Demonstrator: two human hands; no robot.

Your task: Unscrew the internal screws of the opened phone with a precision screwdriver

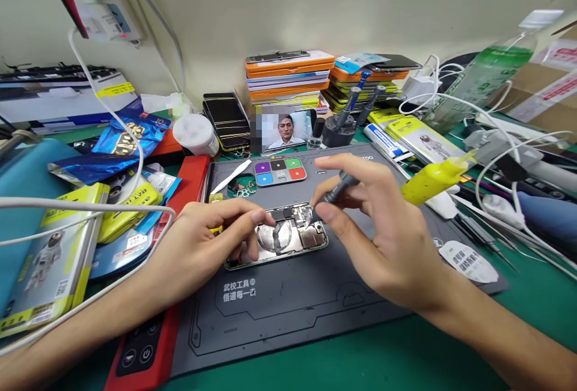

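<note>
An opened phone (288,238) lies face down on a grey work mat (288,301), its inner parts and metal frame bare. My left hand (211,244) rests on the phone's left half and pins it to the mat with the fingertips. My right hand (378,229) grips a dark screwdriver (336,193) between thumb and fingers, its tip down on the phone's upper right area. A small tray (279,172) with coloured squares sits on the mat just behind the phone.
A phone showing a video (288,130) leans behind the mat beside a screwdriver stand (340,127). Stacked boxes (288,78) line the wall. A yellow bottle (433,178), cables and tweezers lie right; yellow packages (49,259), a white cable and a red device (148,343) left.
</note>
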